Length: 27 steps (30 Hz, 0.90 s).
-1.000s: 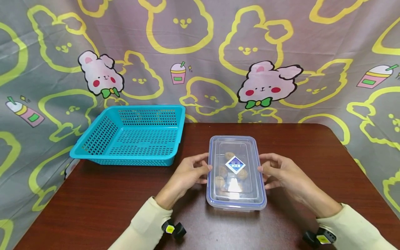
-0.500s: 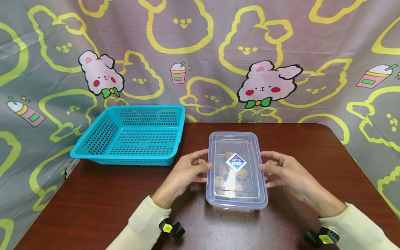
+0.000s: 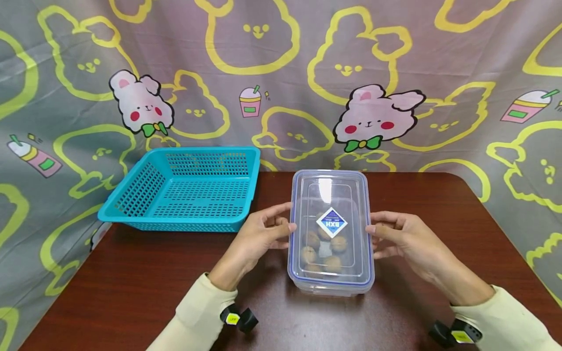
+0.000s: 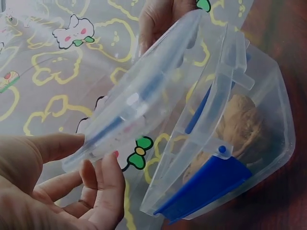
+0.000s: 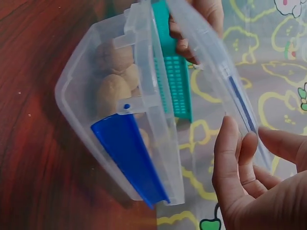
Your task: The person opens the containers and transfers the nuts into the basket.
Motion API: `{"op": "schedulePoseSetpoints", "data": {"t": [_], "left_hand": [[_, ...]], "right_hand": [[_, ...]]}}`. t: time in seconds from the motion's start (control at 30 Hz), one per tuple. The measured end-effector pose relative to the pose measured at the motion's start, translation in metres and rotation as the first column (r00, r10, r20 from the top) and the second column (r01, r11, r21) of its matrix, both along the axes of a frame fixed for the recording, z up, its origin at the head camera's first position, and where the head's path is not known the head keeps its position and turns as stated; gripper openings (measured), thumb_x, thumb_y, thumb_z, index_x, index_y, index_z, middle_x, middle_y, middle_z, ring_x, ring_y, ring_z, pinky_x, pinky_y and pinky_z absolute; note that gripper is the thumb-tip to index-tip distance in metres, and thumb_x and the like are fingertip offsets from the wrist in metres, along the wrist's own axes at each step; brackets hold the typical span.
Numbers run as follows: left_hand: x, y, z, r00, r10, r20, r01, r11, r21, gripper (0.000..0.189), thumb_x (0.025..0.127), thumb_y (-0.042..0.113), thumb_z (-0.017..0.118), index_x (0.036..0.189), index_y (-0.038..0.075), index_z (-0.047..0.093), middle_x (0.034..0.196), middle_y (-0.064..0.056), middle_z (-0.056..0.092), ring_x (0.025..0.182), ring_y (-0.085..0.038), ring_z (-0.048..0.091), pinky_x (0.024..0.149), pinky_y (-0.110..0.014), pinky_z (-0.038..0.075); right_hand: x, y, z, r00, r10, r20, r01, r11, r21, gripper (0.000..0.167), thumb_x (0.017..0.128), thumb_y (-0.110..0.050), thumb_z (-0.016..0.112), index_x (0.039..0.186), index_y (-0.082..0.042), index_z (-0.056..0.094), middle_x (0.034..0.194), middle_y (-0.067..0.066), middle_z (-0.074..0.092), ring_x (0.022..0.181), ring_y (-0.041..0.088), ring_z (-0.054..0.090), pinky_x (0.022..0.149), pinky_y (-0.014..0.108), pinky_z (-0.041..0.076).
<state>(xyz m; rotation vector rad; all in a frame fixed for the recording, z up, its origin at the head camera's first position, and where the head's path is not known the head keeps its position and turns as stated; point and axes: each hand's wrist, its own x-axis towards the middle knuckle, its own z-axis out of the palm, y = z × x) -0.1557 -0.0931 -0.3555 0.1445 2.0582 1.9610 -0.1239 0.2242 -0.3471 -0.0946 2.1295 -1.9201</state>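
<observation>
A clear plastic lid (image 3: 311, 187) with a blue seal and a diamond sticker is raised above its food container. My left hand (image 3: 256, 239) pinches the lid's left edge, while my right hand (image 3: 408, 241) pinches its right edge. Below it the clear container (image 3: 332, 289) stands on the table. Both wrist views show a gap between lid and rim. Several walnuts (image 5: 115, 91) lie inside, seen through the wall. A blue latch hangs down on each side, one latch (image 4: 206, 191) in the left wrist view and another latch (image 5: 129, 158) in the right.
A turquoise perforated basket (image 3: 197, 197) stands at the back left of the dark brown table (image 3: 153, 273). Behind the table hangs a grey curtain (image 3: 281, 44) with cartoon prints. A small black device (image 3: 239, 318) is on each sleeve.
Both hands have raised the lid off the container, its far edge rising most in the head view. The container and the basket have stayed in place.
</observation>
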Motion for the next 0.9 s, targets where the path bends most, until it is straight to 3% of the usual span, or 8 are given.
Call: {"op": "schedulePoseSetpoints", "data": {"t": [0.17,0.33,0.53,0.7,0.9], "left_hand": [[0.003,-0.001,0.007,1.0,0.011,-0.025,-0.01,1.0,0.019,0.055,0.094,0.003,0.074,0.146,0.013,0.061,0.091,-0.003,0.062,0.084,-0.013,0.067,0.079,-0.038,0.066],[0.007,0.0,0.017,0.998,0.022,-0.056,-0.02,0.999,0.034,0.049,0.094,0.001,0.074,0.141,0.01,0.064,0.091,-0.004,0.062,0.084,-0.015,0.068,0.083,-0.04,0.066],[0.01,0.0,0.026,0.992,0.04,-0.117,-0.042,0.999,-0.016,0.037,0.094,0.002,0.075,0.13,0.003,0.071,0.091,-0.003,0.062,0.087,-0.013,0.068,0.09,-0.038,0.064],[0.013,-0.001,0.029,0.977,0.069,-0.2,-0.092,0.99,-0.106,0.031,0.091,0.008,0.079,0.121,0.008,0.076,0.09,-0.001,0.065,0.089,-0.016,0.064,0.084,-0.03,0.054],[0.015,-0.003,0.031,0.966,0.072,-0.247,-0.103,0.988,-0.115,0.029,0.09,0.01,0.081,0.119,0.01,0.078,0.098,-0.003,0.071,0.1,-0.014,0.062,0.088,-0.028,0.055]], "right_hand": [[0.003,0.001,0.009,0.999,-0.026,-0.037,0.027,0.999,0.022,0.022,0.104,-0.018,0.067,0.125,-0.013,0.07,0.098,-0.002,0.079,0.079,0.02,0.075,0.074,0.038,0.067],[0.005,0.0,0.018,0.991,-0.027,-0.129,0.03,0.999,0.027,0.021,0.103,-0.016,0.067,0.124,-0.017,0.073,0.101,-0.002,0.08,0.079,0.019,0.076,0.074,0.036,0.067],[0.008,0.001,0.022,0.974,-0.05,-0.221,0.056,0.998,0.023,0.023,0.102,-0.01,0.069,0.123,-0.017,0.074,0.104,-0.004,0.08,0.081,0.018,0.078,0.074,0.032,0.066],[0.012,0.0,0.025,0.962,-0.062,-0.266,0.077,0.996,0.046,0.022,0.102,-0.01,0.068,0.123,-0.013,0.075,0.107,-0.004,0.081,0.086,0.019,0.08,0.076,0.031,0.066],[0.016,-0.001,0.03,0.951,-0.053,-0.306,0.095,0.987,0.126,0.029,0.104,-0.016,0.067,0.129,-0.002,0.07,0.114,-0.004,0.079,0.096,0.015,0.078,0.079,0.034,0.066]]}}
